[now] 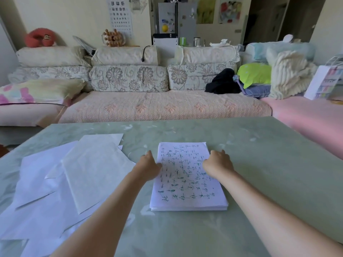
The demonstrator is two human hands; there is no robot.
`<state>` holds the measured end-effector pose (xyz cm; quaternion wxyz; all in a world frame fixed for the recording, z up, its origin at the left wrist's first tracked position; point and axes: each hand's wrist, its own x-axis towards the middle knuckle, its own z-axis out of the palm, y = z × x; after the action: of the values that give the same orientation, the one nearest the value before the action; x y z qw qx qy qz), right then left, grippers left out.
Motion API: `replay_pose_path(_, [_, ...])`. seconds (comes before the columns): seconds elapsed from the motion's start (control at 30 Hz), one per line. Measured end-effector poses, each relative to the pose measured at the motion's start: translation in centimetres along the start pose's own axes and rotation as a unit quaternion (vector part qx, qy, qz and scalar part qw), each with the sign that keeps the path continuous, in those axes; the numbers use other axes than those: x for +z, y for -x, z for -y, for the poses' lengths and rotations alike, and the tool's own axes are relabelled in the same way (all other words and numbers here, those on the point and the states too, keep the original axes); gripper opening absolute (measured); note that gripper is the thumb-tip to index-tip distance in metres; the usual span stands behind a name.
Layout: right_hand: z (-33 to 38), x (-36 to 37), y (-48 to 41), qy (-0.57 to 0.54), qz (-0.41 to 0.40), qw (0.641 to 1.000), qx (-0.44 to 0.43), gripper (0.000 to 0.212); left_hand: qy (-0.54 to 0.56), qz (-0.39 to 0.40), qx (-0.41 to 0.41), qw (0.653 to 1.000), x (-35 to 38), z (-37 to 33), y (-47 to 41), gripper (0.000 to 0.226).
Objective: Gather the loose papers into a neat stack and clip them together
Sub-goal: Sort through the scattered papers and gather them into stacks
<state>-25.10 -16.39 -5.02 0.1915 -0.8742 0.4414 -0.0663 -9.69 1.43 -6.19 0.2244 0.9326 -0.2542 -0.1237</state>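
A squared stack of papers (187, 186), its top sheet covered in green handwriting, lies in the middle of the pale green table (259, 164). My left hand (149, 166) grips the stack's left edge, thumb on the top sheet. My right hand (217, 163) grips the right edge near the far corner, fingers curled down over the side. Several loose white sheets (78, 179) lie fanned and overlapping at the table's left. No clip shows in view.
A long sofa (163, 106) with floral cushions runs behind the table, strewn with pillows, a black garment (221, 82) and a green cushion (256, 73). A pink cover (311, 115) lies at the right. Bare tabletop extends right of the stack.
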Motion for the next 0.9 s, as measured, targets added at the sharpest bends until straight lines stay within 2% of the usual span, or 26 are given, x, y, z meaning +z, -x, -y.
replay_pose_path(0.1, [2.6, -0.5, 0.9, 0.004, -0.052, 0.997, -0.059, 0.041, 0.018, -0.049, 0.032, 0.998, -2.3, 1.4, 0.1, 0.063])
replay_pose_path(0.27, [11.7, 2.2, 2.9, -0.088, 0.056, 0.975, -0.194, 0.039, 0.007, -0.133, 0.037, 0.990, -6.4, 7.6, 1.0, 0.056])
replay_pose_path(0.37, [17.4, 5.1, 3.9, -0.094, 0.103, 0.964, -0.227, 0.032, -0.050, -0.132, -0.009, 0.990, -7.7, 12.8, 1.2, 0.059])
replay_pose_path(0.47, [22.2, 8.5, 3.3, -0.068, 0.144, 0.963, -0.218, 0.039, -0.113, -0.136, -0.043, 0.983, -9.1, 17.4, 1.1, 0.070])
replay_pose_path(0.6, [27.5, 12.7, 1.9, 0.050, 0.159, 0.974, -0.151, 0.085, -0.131, -0.111, -0.121, 0.978, -10.7, 23.2, 1.0, 0.106])
replay_pose_path(0.7, [30.0, 15.1, 1.5, 0.107, 0.151, 0.976, -0.112, 0.108, -0.104, -0.079, -0.151, 0.980, -10.9, 25.7, 0.8, 0.116])
replay_pose_path(0.8, [31.2, 15.3, 1.5, 0.080, 0.150, 0.982, -0.081, 0.112, -0.101, -0.098, -0.133, 0.981, -11.1, 26.7, 0.6, 0.106])
replay_pose_path(0.9, [31.2, 14.5, 0.8, -0.012, 0.171, 0.983, -0.064, 0.088, -0.093, -0.121, -0.134, 0.979, -11.5, 26.9, 0.6, 0.095])
